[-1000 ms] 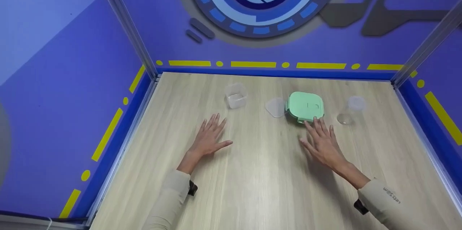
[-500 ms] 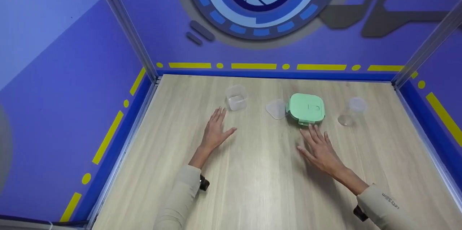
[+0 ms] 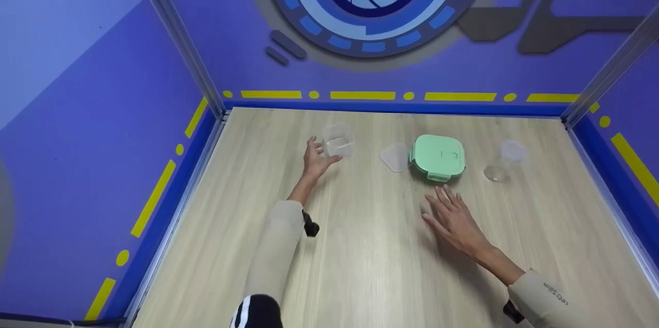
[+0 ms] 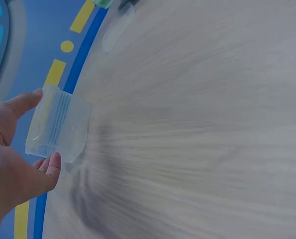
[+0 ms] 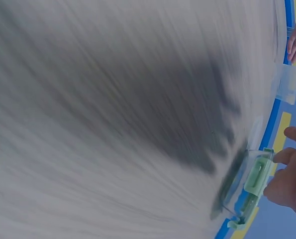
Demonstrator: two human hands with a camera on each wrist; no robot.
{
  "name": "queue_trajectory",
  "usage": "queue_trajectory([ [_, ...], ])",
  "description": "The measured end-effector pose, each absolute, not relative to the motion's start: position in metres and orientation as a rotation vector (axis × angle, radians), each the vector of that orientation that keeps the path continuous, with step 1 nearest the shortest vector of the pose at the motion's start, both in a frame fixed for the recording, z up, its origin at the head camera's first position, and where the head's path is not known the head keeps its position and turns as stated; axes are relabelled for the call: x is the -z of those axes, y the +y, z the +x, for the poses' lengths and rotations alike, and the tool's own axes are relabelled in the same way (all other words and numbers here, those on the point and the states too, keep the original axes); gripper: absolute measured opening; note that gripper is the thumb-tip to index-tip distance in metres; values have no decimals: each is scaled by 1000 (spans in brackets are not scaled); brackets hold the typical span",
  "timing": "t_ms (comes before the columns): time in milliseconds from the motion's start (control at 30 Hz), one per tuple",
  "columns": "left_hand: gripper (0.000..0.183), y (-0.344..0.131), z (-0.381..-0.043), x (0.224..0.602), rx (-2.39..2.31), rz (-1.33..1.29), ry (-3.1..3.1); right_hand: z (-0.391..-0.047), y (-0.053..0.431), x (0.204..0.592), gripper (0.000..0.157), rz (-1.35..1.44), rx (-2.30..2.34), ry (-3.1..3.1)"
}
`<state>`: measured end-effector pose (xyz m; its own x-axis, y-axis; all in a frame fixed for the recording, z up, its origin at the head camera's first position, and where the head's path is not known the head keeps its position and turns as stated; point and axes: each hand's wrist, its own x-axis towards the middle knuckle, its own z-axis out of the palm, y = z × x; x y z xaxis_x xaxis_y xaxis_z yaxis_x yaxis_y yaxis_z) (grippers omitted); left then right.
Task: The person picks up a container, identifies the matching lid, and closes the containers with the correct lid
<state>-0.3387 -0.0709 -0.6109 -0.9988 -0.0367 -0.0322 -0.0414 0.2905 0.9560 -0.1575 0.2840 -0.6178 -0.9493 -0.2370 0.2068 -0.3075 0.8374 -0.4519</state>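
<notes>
My left hand (image 3: 315,162) reaches to the left side of a translucent plastic container (image 3: 339,147) at the back of the table. In the left wrist view, its thumb and fingers stand apart on two sides of the container (image 4: 58,124); whether they touch it I cannot tell. My right hand (image 3: 458,222) hovers with spread fingers just in front of a food box with a mint-green clip lid (image 3: 438,155), holding nothing. The right wrist view shows that box's clear wall below the green clips (image 5: 257,177). Between the two containers lies a flat translucent lid (image 3: 395,157).
Right of the green-lidded box stands a clear jar with a round whitish top (image 3: 513,151). Blue printed panels (image 3: 175,60) enclose the wooden table (image 3: 370,256) at the back and both sides. A black and white striped thing (image 3: 260,311) shows at the lower edge.
My left hand has moved forward and right to the translucent container, its thumb and fingers now at its near side. My right hand has drawn back slightly from the green-lidded box.
</notes>
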Motion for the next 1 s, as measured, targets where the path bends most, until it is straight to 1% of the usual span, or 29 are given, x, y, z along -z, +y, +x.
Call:
queue_trajectory([
  [133, 107, -64, -359, 610, -1806, -85, 2554, -155, 286, 620, 56, 418, -749, -2853],
  [300, 115, -59, -373, 616, -1755, -20, 2586, -150, 291, 626, 58, 484, -622, -2796],
  [433, 111, -53, -377, 620, -1781, 17, 2577, -149, 296, 629, 64, 534, -474, -2770],
  [533, 107, -50, -378, 621, -1795, -3, 2571, -148, 298, 630, 67, 524, -449, -2783],
  [700, 100, -49, -373, 620, -1764, 11, 2575, -146, 300, 634, 68, 500, -481, -2817],
  [900, 90, -49, -366, 622, -1692, 92, 2574, -145, 302, 636, 67, 491, -505, -2845],
  [1000, 89, -47, -360, 623, -1662, 153, 2573, -146, 304, 636, 67, 490, -499, -2847],
])
